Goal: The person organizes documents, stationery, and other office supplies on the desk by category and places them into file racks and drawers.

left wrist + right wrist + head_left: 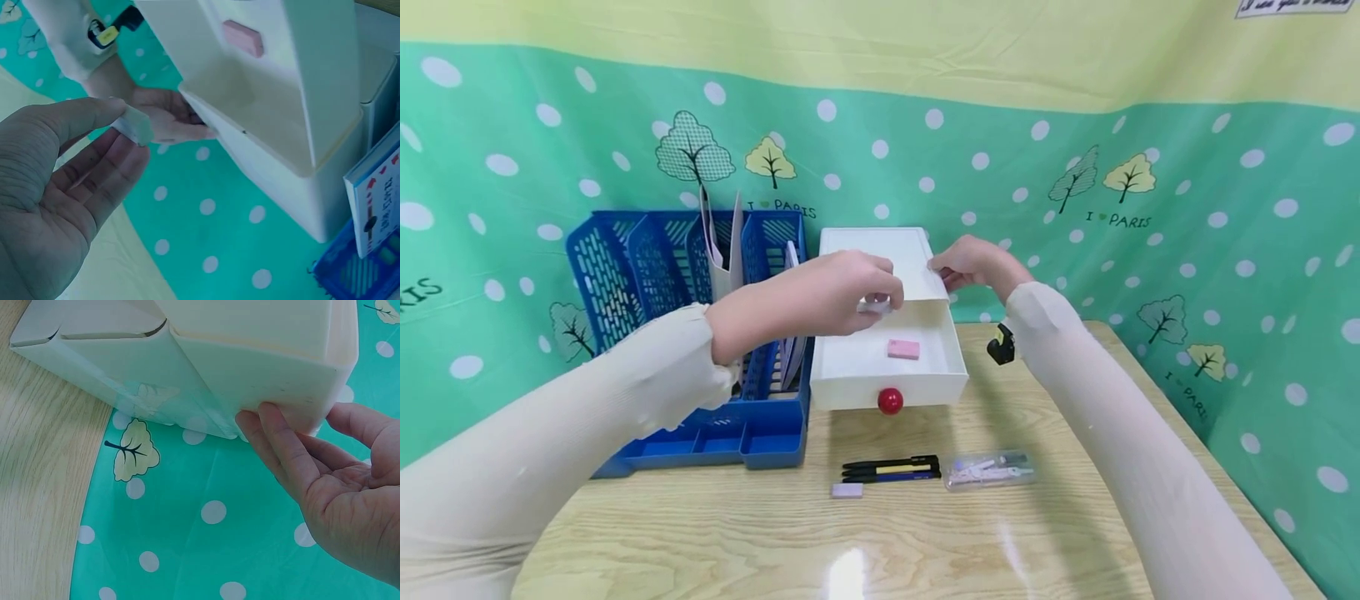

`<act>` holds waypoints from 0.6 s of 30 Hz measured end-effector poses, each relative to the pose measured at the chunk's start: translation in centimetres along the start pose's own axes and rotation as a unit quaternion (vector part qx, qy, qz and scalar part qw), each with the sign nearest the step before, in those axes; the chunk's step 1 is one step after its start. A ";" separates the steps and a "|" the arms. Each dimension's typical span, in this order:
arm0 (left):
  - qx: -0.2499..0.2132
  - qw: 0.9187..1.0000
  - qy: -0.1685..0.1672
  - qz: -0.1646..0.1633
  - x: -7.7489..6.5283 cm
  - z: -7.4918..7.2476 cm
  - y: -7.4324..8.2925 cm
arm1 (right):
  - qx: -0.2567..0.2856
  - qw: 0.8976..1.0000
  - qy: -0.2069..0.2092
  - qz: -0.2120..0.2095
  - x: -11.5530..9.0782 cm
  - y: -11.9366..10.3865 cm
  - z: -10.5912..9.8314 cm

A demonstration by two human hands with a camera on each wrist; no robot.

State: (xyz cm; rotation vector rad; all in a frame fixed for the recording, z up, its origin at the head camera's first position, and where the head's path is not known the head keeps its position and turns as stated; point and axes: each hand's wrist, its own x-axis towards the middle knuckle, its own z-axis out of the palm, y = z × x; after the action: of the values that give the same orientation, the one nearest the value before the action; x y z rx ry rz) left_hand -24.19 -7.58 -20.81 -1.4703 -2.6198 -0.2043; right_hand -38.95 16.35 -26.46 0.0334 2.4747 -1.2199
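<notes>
- Pinches a white block (137, 127) between thumb and fingertips of the left hand (853, 292), at the very ends of the digits, clear of the palm.
- Holds the block above the pulled-out drawer (846, 371) of a white box (876, 250), apart from the drawer floor.
- In the drawer, below and a little right of the left hand: a pink eraser (903, 349), lying flat.
- Reaches the left arm up from the lower left, sleeve (647, 375) passing in front of the blue rack (700, 429), back of the hand upward.
- Reaches the right arm in from the lower right, well to the right of the drawer, wrist turned inward toward the box.
- Touches the box's right side with fingertips of the right hand (970, 260), thumb at the edge; keeps those fingers nearly straight and slightly spread in the right wrist view.
- On the bench (700, 533), in front of the drawer and well apart from both hands: pens (891, 470) side by side, a pale eraser (847, 491) just beside, a clear case (988, 472) near their right ends.
</notes>
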 end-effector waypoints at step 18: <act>0.004 0.997 -0.077 -0.024 2.7 2.0 -1.5 | 0.016 1.000 0.002 -0.004 0.3 0.2 -0.1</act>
State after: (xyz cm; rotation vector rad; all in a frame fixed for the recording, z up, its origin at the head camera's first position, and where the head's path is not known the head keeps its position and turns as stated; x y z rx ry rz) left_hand -26.94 -5.69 -22.33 -1.4768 -2.7740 -0.0881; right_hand -39.21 16.49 -26.67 0.0333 2.4602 -1.2652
